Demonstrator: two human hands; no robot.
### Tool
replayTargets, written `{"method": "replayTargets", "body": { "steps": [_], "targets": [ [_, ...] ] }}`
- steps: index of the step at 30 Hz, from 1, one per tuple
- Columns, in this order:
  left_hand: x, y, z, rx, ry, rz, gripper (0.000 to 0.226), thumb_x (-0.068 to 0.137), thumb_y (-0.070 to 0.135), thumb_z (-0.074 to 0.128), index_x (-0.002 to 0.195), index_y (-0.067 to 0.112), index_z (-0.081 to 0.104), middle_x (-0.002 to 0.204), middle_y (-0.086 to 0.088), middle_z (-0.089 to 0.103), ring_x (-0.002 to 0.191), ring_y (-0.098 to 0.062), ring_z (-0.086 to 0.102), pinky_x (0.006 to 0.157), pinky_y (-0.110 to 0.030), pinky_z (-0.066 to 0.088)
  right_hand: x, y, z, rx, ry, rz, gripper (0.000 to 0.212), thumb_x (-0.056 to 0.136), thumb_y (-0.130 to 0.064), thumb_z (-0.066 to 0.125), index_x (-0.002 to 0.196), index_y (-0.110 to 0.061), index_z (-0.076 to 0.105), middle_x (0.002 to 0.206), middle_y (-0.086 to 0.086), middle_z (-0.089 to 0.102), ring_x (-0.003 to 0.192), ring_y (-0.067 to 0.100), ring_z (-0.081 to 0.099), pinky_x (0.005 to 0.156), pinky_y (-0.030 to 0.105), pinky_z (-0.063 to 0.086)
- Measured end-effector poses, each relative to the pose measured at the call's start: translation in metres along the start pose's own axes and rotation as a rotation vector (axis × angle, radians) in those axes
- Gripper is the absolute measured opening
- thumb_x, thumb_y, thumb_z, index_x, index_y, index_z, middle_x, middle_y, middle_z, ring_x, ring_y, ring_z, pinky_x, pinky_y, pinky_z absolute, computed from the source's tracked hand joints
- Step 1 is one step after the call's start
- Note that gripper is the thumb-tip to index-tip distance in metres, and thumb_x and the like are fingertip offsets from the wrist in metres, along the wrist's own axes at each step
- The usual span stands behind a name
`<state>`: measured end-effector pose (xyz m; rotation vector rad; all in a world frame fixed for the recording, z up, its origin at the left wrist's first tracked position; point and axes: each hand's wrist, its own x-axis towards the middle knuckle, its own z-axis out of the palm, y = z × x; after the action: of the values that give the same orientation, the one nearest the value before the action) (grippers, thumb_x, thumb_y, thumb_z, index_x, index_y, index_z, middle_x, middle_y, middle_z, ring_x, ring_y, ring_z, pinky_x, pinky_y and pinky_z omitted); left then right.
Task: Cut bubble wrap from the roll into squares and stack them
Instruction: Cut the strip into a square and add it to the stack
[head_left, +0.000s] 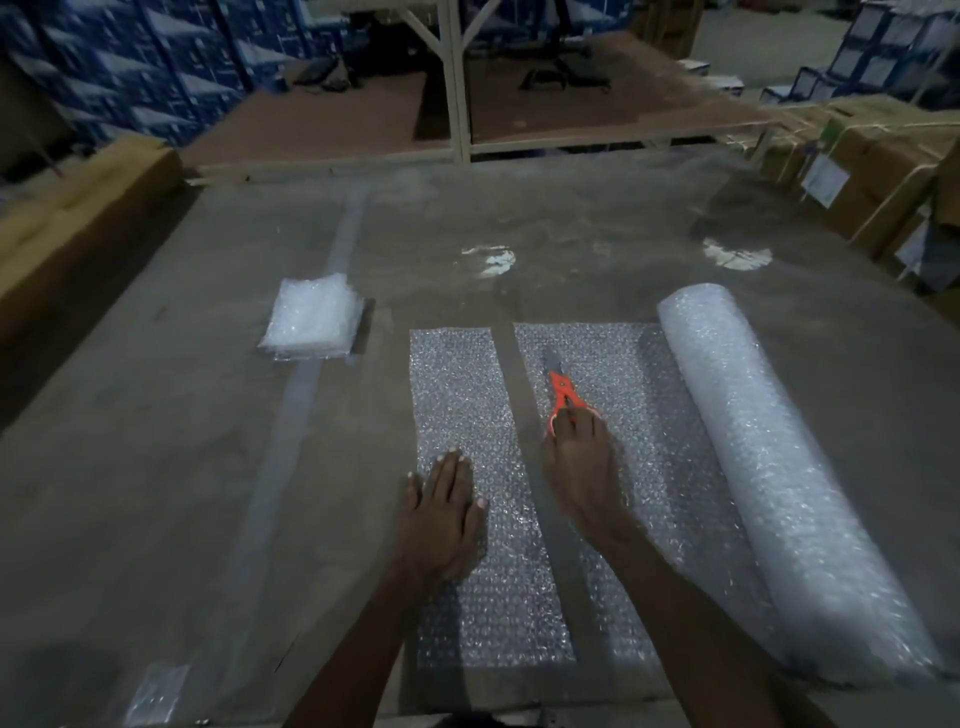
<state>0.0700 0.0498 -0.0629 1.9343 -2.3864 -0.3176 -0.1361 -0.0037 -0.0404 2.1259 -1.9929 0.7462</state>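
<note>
Centrally, the left hand lies flat, fingers straight and together, pressing on a cut strip of bubble wrap that runs from the near edge of the tabletop toward its middle. Just beside it, the right hand curls its fingers through the handles of orange scissors, gripping them; the blades point away from the person and rest on the unrolled sheet, though whether they are parted cannot be told. A narrow gap of bare tabletop separates the strip from the sheet. The sheet leads rightward into the bubble wrap roll, which lies on its side along the right part of the tabletop, slanting from the near right corner toward the far edge. A stack of cut squares sits well apart, left of centre, on a pale band crossing the surface. Cardboard boxes stand beyond the far right corner, and blue cartons beyond the far left.
</note>
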Motion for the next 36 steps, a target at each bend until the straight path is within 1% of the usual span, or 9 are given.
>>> {"method": "replayTargets", "body": {
  "steps": [3, 6, 10, 17, 26, 29, 31, 33, 36],
  "targets": [
    [0.000, -0.015, -0.008, 0.017, -0.007, 0.019, 0.080, 0.092, 0.056, -0.009, 0.160, 0.017, 0.005, 0.168, 0.000, -0.003, 0.154, -0.016, -0.008, 0.121, -0.051, -0.004, -0.017, -0.031, 0.000, 0.087, 0.008, -0.108, 0.033, 0.088, -0.018, 0.048, 0.100, 0.002, 0.070, 0.101, 0.019, 0.069, 0.092, 0.036, 0.067, 0.083, 0.039, 0.054],
    [0.001, -0.030, -0.015, 0.050, -0.006, 0.024, 0.081, 0.091, 0.052, -0.011, 0.160, 0.015, 0.007, 0.168, -0.002, 0.000, 0.154, -0.018, -0.003, 0.120, -0.053, 0.000, -0.033, -0.064, 0.002, 0.142, -0.120, -0.183, 0.041, 0.094, -0.024, 0.043, 0.117, 0.000, 0.066, 0.118, 0.019, 0.068, 0.107, 0.035, 0.066, 0.092, 0.041, 0.055],
    [-0.009, -0.054, -0.022, 0.080, -0.025, 0.057, 0.083, 0.087, 0.048, -0.015, 0.160, 0.016, 0.006, 0.168, -0.003, -0.001, 0.154, -0.020, 0.000, 0.120, -0.054, 0.004, -0.051, -0.100, 0.009, 0.089, -0.364, -0.217, 0.057, 0.103, -0.033, 0.030, 0.145, -0.001, 0.049, 0.151, 0.022, 0.048, 0.140, 0.037, 0.045, 0.117, 0.047, 0.036],
    [-0.054, -0.103, -0.019, 0.004, -0.040, 0.142, 0.078, 0.092, 0.049, -0.008, 0.160, 0.013, 0.003, 0.168, -0.004, -0.005, 0.154, -0.020, -0.008, 0.120, -0.057, -0.003, -0.077, -0.143, 0.030, -0.033, -0.451, -0.141, 0.062, 0.098, -0.037, 0.034, 0.142, 0.003, 0.051, 0.150, 0.028, 0.047, 0.139, 0.043, 0.046, 0.112, 0.057, 0.037],
    [-0.078, -0.120, -0.013, -0.015, -0.006, 0.212, 0.075, 0.096, 0.050, -0.001, 0.159, 0.012, 0.009, 0.168, -0.004, 0.004, 0.154, -0.020, -0.003, 0.120, -0.057, -0.006, -0.086, -0.156, 0.024, 0.008, -0.548, -0.112, 0.081, 0.096, -0.052, 0.006, 0.159, -0.003, 0.022, 0.168, 0.021, 0.014, 0.156, 0.035, 0.011, 0.124, 0.050, 0.008],
    [-0.078, -0.121, -0.014, -0.005, -0.010, 0.215, 0.077, 0.094, 0.051, -0.004, 0.159, 0.012, 0.009, 0.168, -0.004, 0.003, 0.154, -0.020, -0.003, 0.120, -0.057, -0.006, -0.085, -0.152, 0.014, 0.068, -0.541, -0.092, 0.077, 0.099, -0.055, 0.018, 0.156, -0.004, 0.030, 0.165, 0.020, 0.023, 0.153, 0.035, 0.021, 0.122, 0.051, 0.017],
    [-0.078, -0.120, -0.013, -0.002, -0.002, 0.213, 0.079, 0.093, 0.052, -0.005, 0.159, 0.012, 0.010, 0.168, -0.005, 0.004, 0.154, -0.021, -0.001, 0.120, -0.058, -0.003, -0.092, -0.145, 0.003, 0.132, -0.480, -0.106, 0.068, 0.101, -0.051, 0.034, 0.148, -0.004, 0.042, 0.156, 0.020, 0.040, 0.143, 0.035, 0.038, 0.118, 0.049, 0.032],
    [-0.078, -0.120, -0.011, 0.002, 0.008, 0.203, 0.080, 0.092, 0.052, -0.005, 0.159, 0.012, 0.010, 0.168, -0.004, 0.005, 0.154, -0.020, -0.001, 0.120, -0.058, -0.002, -0.107, -0.134, -0.010, 0.223, -0.405, -0.167, 0.056, 0.099, -0.046, 0.045, 0.136, -0.005, 0.057, 0.138, 0.014, 0.058, 0.126, 0.032, 0.053, 0.104, 0.047, 0.047],
    [-0.078, -0.121, -0.009, 0.007, 0.022, 0.202, 0.078, 0.094, 0.052, -0.003, 0.160, 0.013, 0.011, 0.168, -0.004, 0.006, 0.154, -0.021, 0.000, 0.119, -0.057, -0.002, -0.132, -0.114, -0.032, 0.351, -0.322, -0.278, 0.025, 0.095, -0.027, 0.067, 0.112, -0.009, 0.070, 0.110, 0.005, 0.067, 0.101, 0.023, 0.061, 0.085, 0.039, 0.053]
  ]
}}
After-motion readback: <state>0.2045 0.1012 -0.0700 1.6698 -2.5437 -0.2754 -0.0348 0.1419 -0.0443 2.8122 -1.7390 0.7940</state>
